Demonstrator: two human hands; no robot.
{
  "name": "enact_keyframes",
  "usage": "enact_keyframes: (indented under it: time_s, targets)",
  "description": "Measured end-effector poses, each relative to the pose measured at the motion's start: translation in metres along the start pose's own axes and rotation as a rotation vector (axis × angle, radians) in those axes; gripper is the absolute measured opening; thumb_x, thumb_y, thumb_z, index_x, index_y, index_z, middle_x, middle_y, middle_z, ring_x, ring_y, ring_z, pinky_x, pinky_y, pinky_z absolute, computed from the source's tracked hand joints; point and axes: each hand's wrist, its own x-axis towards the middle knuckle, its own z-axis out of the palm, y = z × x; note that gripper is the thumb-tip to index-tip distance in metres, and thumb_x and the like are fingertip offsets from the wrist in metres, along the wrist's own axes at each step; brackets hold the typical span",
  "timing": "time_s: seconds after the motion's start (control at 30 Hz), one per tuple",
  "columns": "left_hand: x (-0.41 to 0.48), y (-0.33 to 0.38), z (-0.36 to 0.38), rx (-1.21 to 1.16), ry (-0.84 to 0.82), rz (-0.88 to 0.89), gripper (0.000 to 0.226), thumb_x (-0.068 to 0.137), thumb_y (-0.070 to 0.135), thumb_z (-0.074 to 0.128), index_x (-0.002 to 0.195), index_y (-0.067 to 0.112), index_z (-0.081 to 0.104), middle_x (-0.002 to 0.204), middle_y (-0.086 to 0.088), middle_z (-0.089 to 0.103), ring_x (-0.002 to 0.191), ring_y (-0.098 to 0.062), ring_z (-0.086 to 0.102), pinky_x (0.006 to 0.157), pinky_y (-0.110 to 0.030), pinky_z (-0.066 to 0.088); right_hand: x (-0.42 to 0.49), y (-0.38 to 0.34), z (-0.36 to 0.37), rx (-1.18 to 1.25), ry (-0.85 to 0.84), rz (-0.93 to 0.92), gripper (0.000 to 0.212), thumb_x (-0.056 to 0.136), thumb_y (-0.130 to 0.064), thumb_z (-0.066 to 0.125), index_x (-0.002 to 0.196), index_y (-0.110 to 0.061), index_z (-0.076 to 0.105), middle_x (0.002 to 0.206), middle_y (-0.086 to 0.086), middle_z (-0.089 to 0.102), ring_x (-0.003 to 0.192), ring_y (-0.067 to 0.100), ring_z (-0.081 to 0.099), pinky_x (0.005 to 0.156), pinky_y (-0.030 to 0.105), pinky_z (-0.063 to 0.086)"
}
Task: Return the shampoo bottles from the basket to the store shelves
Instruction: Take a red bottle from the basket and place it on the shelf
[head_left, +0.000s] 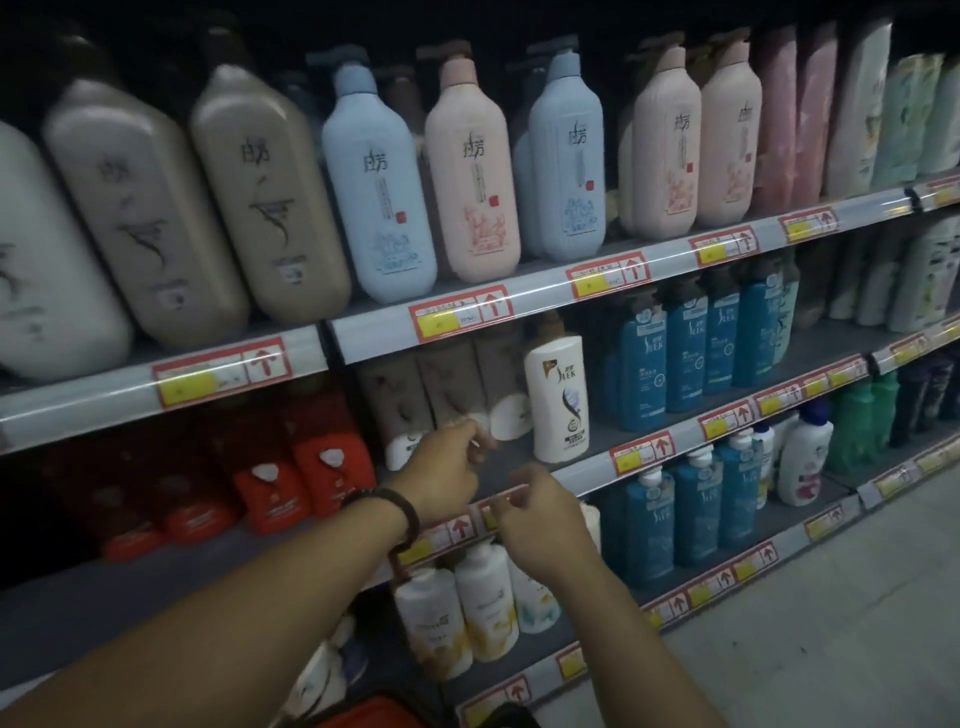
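A white shampoo bottle (557, 397) with a brown cap stands upright on the middle shelf (582, 470), just left of the blue bottles (644, 358). My left hand (447, 475), with a dark bead bracelet on its wrist, hovers in front of that shelf left of the white bottle, fingers loosely curled and holding nothing. My right hand (540, 519) hangs a little lower and to the right, fingers also loosely curled and empty. A red basket (374, 714) shows at the bottom edge; what lies in it is hidden.
The top shelf carries large grey, tan, blue and pink pump bottles (467, 171). Red packs (291, 478) fill the middle shelf's left. White bottles (478, 608) stand on the lower shelf under my hands. Grey floor (831, 623) opens to the right.
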Motion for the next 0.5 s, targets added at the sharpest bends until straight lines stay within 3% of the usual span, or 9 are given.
enact_keyframes:
  time_s: [0.07, 0.2, 0.37, 0.43, 0.5]
  targets:
    - [-0.036, -0.017, -0.018, 0.144, -0.070, 0.023, 0.035, 0.091, -0.002, 0.064, 0.118, 0.020, 0.069, 0.118, -0.003, 0.073, 0.111, -0.022, 0.069, 0.096, -0.035, 0.057, -0.013, -0.011, 0.017, -0.138, -0.061, -0.074, 0.031, 0.102, -0.026, 0.065, 0.131, -0.015, 0.061, 0.126, 0.011, 0.071, 0.117, 0.032, 0.067, 0.096, 0.040, 0.055]
    - [-0.118, -0.055, -0.049, 0.321, -0.152, -0.023, 0.018, 0.100, 0.024, 0.065, 0.117, 0.022, 0.071, 0.115, -0.003, 0.077, 0.106, -0.023, 0.071, 0.091, -0.036, 0.057, -0.047, -0.027, 0.068, -0.391, -0.241, -0.220, 0.039, 0.098, -0.035, 0.069, 0.129, -0.013, 0.063, 0.129, 0.016, 0.070, 0.121, 0.039, 0.066, 0.097, 0.043, 0.057]
    - [-0.224, -0.119, -0.066, 0.481, -0.331, -0.103, 0.026, 0.103, 0.018, 0.056, 0.121, 0.029, 0.070, 0.123, -0.002, 0.070, 0.107, -0.027, 0.065, 0.088, -0.038, 0.054, -0.087, -0.041, 0.127, -0.657, -0.507, -0.330, 0.035, 0.098, -0.043, 0.065, 0.121, -0.016, 0.062, 0.125, 0.016, 0.066, 0.118, 0.039, 0.064, 0.097, 0.048, 0.058]
    - [-0.263, -0.141, -0.069, 0.522, -0.352, -0.088, 0.029, 0.103, 0.014, 0.053, 0.121, 0.031, 0.069, 0.122, 0.002, 0.065, 0.107, -0.024, 0.062, 0.084, -0.034, 0.046, -0.102, -0.039, 0.151, -0.736, -0.605, -0.353, 0.034, 0.100, -0.045, 0.064, 0.120, -0.018, 0.062, 0.124, 0.013, 0.066, 0.115, 0.037, 0.065, 0.096, 0.048, 0.059]
    - [-0.294, -0.162, -0.071, 0.502, -0.366, -0.111, 0.028, 0.103, 0.019, 0.052, 0.118, 0.038, 0.066, 0.120, 0.009, 0.062, 0.108, -0.018, 0.060, 0.087, -0.034, 0.048, -0.117, -0.033, 0.174, -0.806, -0.698, -0.377, 0.035, 0.100, -0.047, 0.064, 0.122, -0.020, 0.066, 0.123, 0.013, 0.069, 0.114, 0.036, 0.068, 0.096, 0.044, 0.059]
